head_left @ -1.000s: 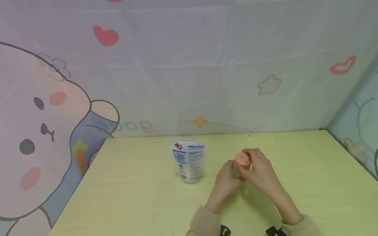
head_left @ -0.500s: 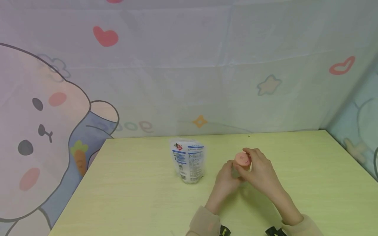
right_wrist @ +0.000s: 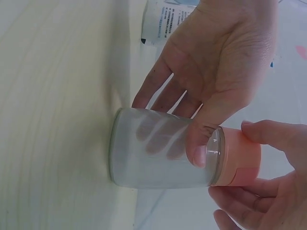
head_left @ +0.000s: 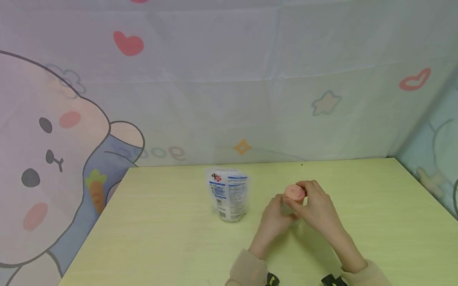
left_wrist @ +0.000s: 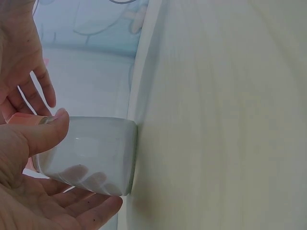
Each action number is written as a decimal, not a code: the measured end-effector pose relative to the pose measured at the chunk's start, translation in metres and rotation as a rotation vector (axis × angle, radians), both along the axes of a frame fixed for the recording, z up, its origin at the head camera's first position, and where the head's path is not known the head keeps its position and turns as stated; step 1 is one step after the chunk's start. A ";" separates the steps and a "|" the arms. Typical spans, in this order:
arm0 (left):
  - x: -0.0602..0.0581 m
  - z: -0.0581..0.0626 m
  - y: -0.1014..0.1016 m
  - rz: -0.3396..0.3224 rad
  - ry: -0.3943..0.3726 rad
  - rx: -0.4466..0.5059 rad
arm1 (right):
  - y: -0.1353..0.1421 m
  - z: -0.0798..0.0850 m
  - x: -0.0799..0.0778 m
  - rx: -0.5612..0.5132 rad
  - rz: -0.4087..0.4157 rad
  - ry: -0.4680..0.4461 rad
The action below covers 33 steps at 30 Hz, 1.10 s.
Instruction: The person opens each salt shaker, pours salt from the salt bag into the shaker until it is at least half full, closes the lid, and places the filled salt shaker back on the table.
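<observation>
A clear glass jar (right_wrist: pixel 163 172) with a pink-orange lid (head_left: pixel 295 192) stands upright on the table, right of the middle in the head view. My left hand (head_left: pixel 274 218) grips the jar's body, thumb on one side and fingers round the other. The fingers show through the glass in the right wrist view. At the lid, my right hand (head_left: pixel 318 208) pinches its sides between thumb and fingers. The lid sits on the jar's mouth. In the head view the hands hide most of the glass.
A white plastic pouch (head_left: pixel 229 194) with blue and black print stands upright to the left of the hands. The pale yellow table (head_left: pixel 150 230) reaches back to a patterned cloth (head_left: pixel 214 99). Another cloth hangs at the right.
The lid's top marking has turned slightly, and the right fingertips have shifted a little around its edge. My left hand and the pouch have stayed in place.
</observation>
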<state>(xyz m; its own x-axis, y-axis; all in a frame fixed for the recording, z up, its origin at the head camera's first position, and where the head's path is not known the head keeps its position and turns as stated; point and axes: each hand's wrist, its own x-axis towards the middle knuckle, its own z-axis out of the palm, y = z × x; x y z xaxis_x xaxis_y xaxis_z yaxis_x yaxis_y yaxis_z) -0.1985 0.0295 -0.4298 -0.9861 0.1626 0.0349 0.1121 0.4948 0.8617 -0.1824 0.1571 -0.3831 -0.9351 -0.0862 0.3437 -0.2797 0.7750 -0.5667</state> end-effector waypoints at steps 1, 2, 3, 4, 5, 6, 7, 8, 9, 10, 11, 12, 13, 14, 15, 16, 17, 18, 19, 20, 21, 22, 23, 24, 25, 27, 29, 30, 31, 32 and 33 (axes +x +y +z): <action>0.000 0.000 0.000 0.000 0.003 -0.001 | 0.000 0.000 0.000 0.000 0.003 0.001; 0.000 0.000 0.000 -0.001 0.005 -0.001 | 0.000 0.000 0.000 0.002 0.006 0.004; 0.000 0.000 0.000 -0.001 0.007 -0.003 | 0.000 0.000 -0.001 0.003 0.009 0.006; 0.000 0.000 -0.001 -0.001 0.008 -0.005 | 0.000 0.000 -0.001 0.004 0.013 0.012; -0.001 0.000 -0.001 0.000 0.008 -0.006 | 0.000 0.000 -0.001 0.005 0.018 0.017; -0.001 0.000 -0.001 -0.002 0.010 -0.007 | 0.000 0.000 -0.001 0.006 0.022 0.022; -0.001 0.000 -0.001 -0.003 0.012 -0.010 | 0.000 0.000 -0.001 0.007 0.025 0.025; -0.001 -0.001 -0.001 -0.004 0.012 -0.011 | -0.001 0.000 -0.001 0.008 0.029 0.028; -0.001 -0.001 -0.001 -0.005 0.013 -0.012 | -0.001 0.001 -0.001 0.007 0.033 0.028; -0.001 -0.001 -0.002 -0.006 0.013 -0.012 | -0.001 0.001 -0.001 0.006 0.037 0.028; -0.001 -0.001 -0.002 -0.007 0.016 -0.011 | -0.001 0.001 -0.001 0.004 0.039 0.026; -0.001 -0.001 -0.002 -0.008 0.017 -0.011 | -0.001 0.001 -0.001 0.004 0.039 0.026; -0.001 -0.001 -0.002 -0.008 0.018 -0.010 | -0.002 0.001 -0.001 0.004 0.039 0.026; -0.001 0.000 -0.002 -0.008 0.018 -0.008 | -0.002 0.002 -0.001 0.003 0.036 0.023; -0.001 0.000 -0.002 -0.007 0.020 -0.008 | -0.002 0.002 -0.001 0.002 0.032 0.023; -0.001 0.000 -0.002 -0.006 0.021 -0.007 | -0.002 0.002 -0.001 0.000 0.026 0.021; -0.001 0.000 -0.002 -0.005 0.021 -0.004 | -0.002 0.002 -0.001 -0.003 0.020 0.019; -0.001 0.000 -0.002 -0.004 0.018 -0.002 | -0.002 0.002 -0.001 -0.007 0.014 0.013; -0.001 0.001 -0.002 -0.003 0.015 0.000 | -0.002 0.003 -0.001 -0.013 0.007 0.006; -0.001 0.001 -0.002 -0.003 0.012 0.003 | -0.002 0.003 -0.001 -0.019 0.002 -0.001; -0.001 0.001 -0.002 -0.003 0.010 0.006 | -0.002 0.003 -0.001 -0.023 -0.001 -0.006; -0.001 0.001 -0.002 -0.002 0.006 0.011 | -0.002 0.003 -0.001 -0.027 -0.003 -0.012; 0.000 0.001 -0.002 -0.002 0.003 0.013 | -0.002 0.003 0.000 -0.029 -0.003 -0.017; 0.000 0.001 -0.002 -0.002 0.000 0.014 | -0.002 0.003 0.000 -0.030 -0.002 -0.020; 0.000 0.002 -0.002 -0.001 0.000 0.014 | -0.002 0.003 0.000 -0.030 0.001 -0.021; 0.000 0.002 -0.001 0.000 -0.002 0.014 | -0.001 0.003 0.000 -0.030 0.007 -0.020; 0.000 0.002 -0.001 0.000 -0.004 0.015 | -0.001 0.003 0.000 -0.029 0.011 -0.014; 0.000 0.002 -0.001 -0.001 -0.004 0.015 | -0.001 0.003 0.001 -0.028 0.012 -0.012; 0.000 0.002 -0.001 0.000 -0.005 0.016 | -0.001 0.003 0.001 -0.028 0.014 -0.009; 0.000 0.001 -0.001 0.001 -0.006 0.017 | -0.001 0.003 0.001 -0.026 0.016 -0.004; 0.000 0.001 0.000 0.002 -0.006 0.017 | -0.001 0.003 0.001 -0.023 0.018 0.000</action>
